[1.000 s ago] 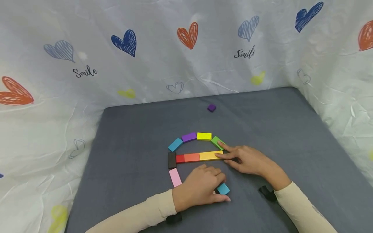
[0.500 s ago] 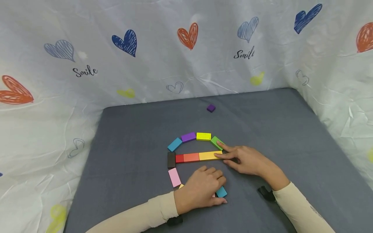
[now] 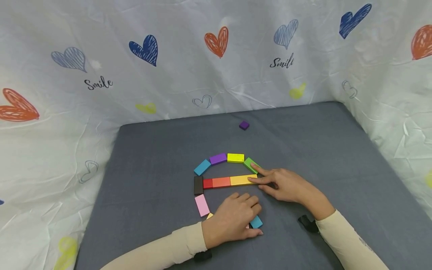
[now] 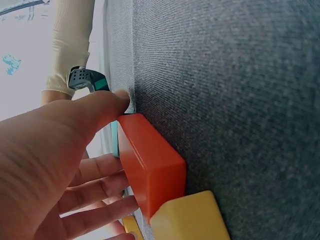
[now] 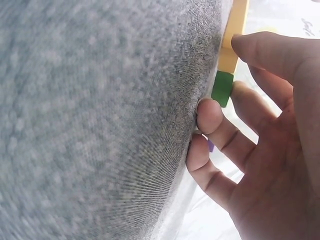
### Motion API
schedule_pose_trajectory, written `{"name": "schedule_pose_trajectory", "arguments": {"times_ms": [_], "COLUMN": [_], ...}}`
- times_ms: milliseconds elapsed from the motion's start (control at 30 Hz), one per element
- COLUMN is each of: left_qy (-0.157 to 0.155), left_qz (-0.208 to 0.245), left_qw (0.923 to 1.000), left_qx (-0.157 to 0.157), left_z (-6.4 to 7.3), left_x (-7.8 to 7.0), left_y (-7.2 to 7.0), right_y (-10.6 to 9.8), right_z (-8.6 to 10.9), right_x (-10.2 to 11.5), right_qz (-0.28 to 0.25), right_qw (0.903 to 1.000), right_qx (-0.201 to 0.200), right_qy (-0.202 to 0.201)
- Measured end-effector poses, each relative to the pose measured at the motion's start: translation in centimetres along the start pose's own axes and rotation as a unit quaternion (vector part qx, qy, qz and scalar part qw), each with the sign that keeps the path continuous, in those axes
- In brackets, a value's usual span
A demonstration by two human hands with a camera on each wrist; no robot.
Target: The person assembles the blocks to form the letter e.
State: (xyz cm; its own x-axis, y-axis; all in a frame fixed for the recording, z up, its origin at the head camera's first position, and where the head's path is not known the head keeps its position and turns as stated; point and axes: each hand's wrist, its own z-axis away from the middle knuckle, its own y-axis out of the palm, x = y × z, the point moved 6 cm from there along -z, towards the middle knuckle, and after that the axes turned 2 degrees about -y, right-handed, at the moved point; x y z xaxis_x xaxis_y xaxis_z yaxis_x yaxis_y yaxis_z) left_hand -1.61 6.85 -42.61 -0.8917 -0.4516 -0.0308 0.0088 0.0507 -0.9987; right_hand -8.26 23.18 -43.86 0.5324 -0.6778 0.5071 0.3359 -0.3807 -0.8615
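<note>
My left hand [image 3: 233, 217] reaches over the lower curve of coloured blocks. Its thumb and fingertips lie on either side of the blue block [image 3: 256, 222] at the curve's right end. In the left wrist view, a red block [image 4: 150, 165] stands between thumb and fingers, with a yellow block [image 4: 190, 220] against it; the palm hides part of this row from above. My right hand [image 3: 287, 183] touches the green block [image 3: 249, 163] with one outstretched fingertip and the orange-yellow block [image 3: 239, 180] with another. In the right wrist view, the thumb meets the yellow block [image 5: 239, 25].
A straight row runs left through an orange block [image 3: 221, 182] and a red block [image 3: 208, 183] to a black block [image 3: 198, 185]. Yellow, purple and blue blocks arch above; a pink block [image 3: 202, 205] slants below. A loose purple block [image 3: 244, 125] lies near the grey table's back edge.
The left thumb and fingers have drawn in slightly leftward, with the blue block shifting a little left. A pale yellow block's corner now shows by the left hand. The right hand stays in place.
</note>
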Motion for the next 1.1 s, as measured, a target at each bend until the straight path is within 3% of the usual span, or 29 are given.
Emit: {"name": "schedule_pose_trajectory", "arguments": {"times_ms": [300, 500, 600, 800, 933, 1100], "left_qy": [-0.006, -0.024, -0.039, -0.079, -0.114, -0.152], "left_qz": [0.0, 0.06, 0.079, 0.107, 0.15, 0.214], "left_qw": [1.0, 0.9973, 0.9934, 0.9795, 0.9694, 0.9556], "left_qx": [-0.005, -0.035, -0.074, -0.151, -0.158, -0.133], "left_z": [-0.1, -0.6, -1.3, -3.0, -4.2, -6.0], "left_x": [0.3, 1.9, 3.8, 9.2, 12.9, 17.2], "left_y": [-0.4, -2.3, -4.7, -9.8, -11.8, -12.3], "right_y": [-0.3, -0.4, -0.5, -0.4, -0.2, 0.0], "right_z": [0.1, 0.1, 0.0, -0.1, -0.1, -0.3], "right_x": [0.0, -0.2, -0.2, -0.3, -0.2, 0.1], "right_qz": [0.004, 0.002, 0.0, 0.01, 0.003, -0.003], "right_qw": [1.0, 1.0, 1.0, 0.9999, 0.9999, 0.9999], "right_qx": [0.0, 0.001, -0.003, -0.012, -0.003, -0.003], "right_qy": [0.004, 0.006, 0.005, -0.004, -0.01, -0.015]}}
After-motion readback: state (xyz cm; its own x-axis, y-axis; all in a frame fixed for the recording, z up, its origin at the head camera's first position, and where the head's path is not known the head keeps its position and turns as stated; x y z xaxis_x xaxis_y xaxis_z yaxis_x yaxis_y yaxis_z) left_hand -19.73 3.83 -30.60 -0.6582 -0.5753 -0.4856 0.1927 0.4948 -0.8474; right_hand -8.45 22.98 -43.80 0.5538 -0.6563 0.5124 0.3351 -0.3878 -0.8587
